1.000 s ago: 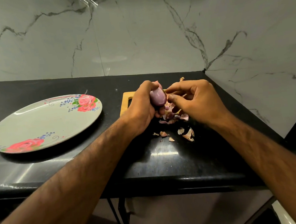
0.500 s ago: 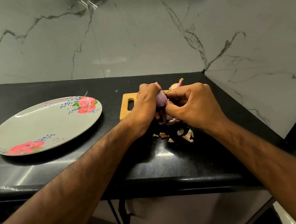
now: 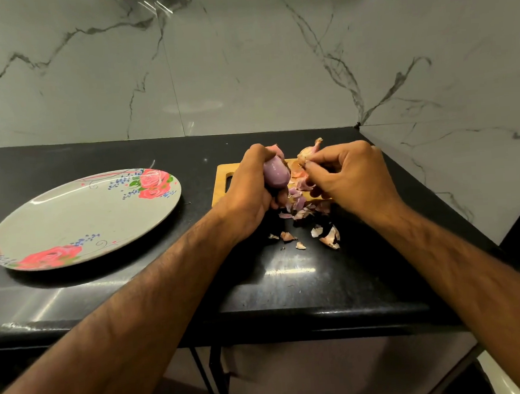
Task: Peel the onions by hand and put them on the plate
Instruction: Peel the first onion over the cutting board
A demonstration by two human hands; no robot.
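Observation:
My left hand [image 3: 252, 194] is shut on a small purple onion [image 3: 275, 174], its smooth peeled side facing up, held above a wooden cutting board [image 3: 221, 184]. My right hand [image 3: 354, 179] is just to its right, thumb and forefinger pinched on a thin strip of onion skin [image 3: 298, 174] beside the onion. An unpeeled onion [image 3: 309, 151] lies on the board behind my right fingertips. The flowered plate [image 3: 85, 218] sits to the left on the black counter with nothing on it.
Loose skins [image 3: 326, 233] are scattered on the counter [image 3: 289, 287] in front of the board and under my hands. A marble wall runs behind and along the right side. The counter's front edge is close to me.
My right hand has drawn away to the right from the onion, its pinched fingers now a little apart from it. The unpeeled onion behind has come into view. My left hand has stayed nearly still.

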